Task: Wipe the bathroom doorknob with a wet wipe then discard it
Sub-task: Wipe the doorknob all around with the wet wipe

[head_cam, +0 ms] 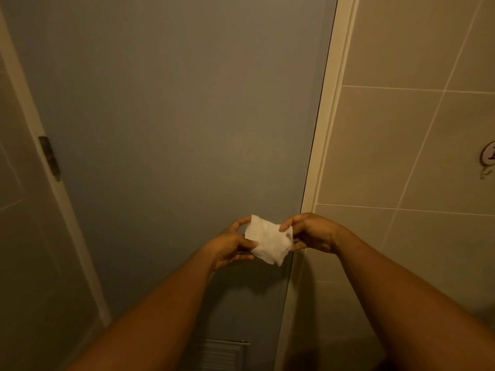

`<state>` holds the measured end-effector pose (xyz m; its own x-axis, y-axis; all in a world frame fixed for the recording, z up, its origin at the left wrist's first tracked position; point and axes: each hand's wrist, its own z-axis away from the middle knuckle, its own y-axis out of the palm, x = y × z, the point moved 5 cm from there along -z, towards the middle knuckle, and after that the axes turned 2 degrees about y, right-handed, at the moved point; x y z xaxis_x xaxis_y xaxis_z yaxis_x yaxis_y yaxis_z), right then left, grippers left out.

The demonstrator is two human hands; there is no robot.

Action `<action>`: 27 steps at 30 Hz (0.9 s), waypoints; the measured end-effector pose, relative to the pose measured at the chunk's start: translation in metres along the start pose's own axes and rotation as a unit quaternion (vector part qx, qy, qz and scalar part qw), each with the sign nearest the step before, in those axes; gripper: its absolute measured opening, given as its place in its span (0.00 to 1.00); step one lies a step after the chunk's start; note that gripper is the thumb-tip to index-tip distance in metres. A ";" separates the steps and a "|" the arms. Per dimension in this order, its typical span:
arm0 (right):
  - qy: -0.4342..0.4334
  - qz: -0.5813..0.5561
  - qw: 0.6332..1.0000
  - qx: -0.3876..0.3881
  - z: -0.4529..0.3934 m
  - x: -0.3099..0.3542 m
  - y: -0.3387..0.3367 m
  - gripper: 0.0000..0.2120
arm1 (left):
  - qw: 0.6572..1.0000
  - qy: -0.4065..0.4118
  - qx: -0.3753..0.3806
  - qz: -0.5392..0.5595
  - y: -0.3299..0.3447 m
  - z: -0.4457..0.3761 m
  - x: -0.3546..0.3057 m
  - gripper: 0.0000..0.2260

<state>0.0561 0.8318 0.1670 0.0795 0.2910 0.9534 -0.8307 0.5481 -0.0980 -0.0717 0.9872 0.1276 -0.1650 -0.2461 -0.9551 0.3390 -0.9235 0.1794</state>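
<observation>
Hands pinch wet wipe (269, 241) by opposite edges: left hand (230, 246), right hand (310, 232), before door (174, 116).

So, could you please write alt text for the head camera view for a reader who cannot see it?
Two bare hands, the left hand and right hand, hold a white wet wipe stretched between them before a closed grey-blue door. No doorknob is visible. A dark hinge sits on the door's left edge, and beige wall tiles fill the right.

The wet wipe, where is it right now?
Low centre of the head view, the wet wipe is stretched between the left hand and right hand, before the door.
</observation>
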 end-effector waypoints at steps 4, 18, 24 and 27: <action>0.017 -0.075 0.997 0.002 -0.015 -0.010 -0.014 0.11 | 1.000 0.006 -0.006 -0.013 0.002 -0.007 -0.004 0.31; -0.024 0.292 0.950 -0.104 -0.064 -0.027 -0.045 0.09 | 0.989 0.020 -0.130 -0.064 0.002 -0.066 0.028 0.12; -0.066 0.317 0.928 -0.186 -0.079 -0.064 -0.048 0.09 | 0.978 0.034 -0.177 -0.107 0.004 -0.076 0.057 0.17; -0.071 0.328 0.919 -0.209 -0.084 -0.081 -0.043 0.08 | 0.963 0.040 -0.205 -0.171 0.006 -0.076 0.066 0.12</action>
<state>0.1317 0.8503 0.0700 -0.4598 0.5773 0.6748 -0.3885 0.5525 -0.7374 -0.0102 0.9877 0.0482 -0.2659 0.0896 -0.9598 0.6172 -0.7490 -0.2409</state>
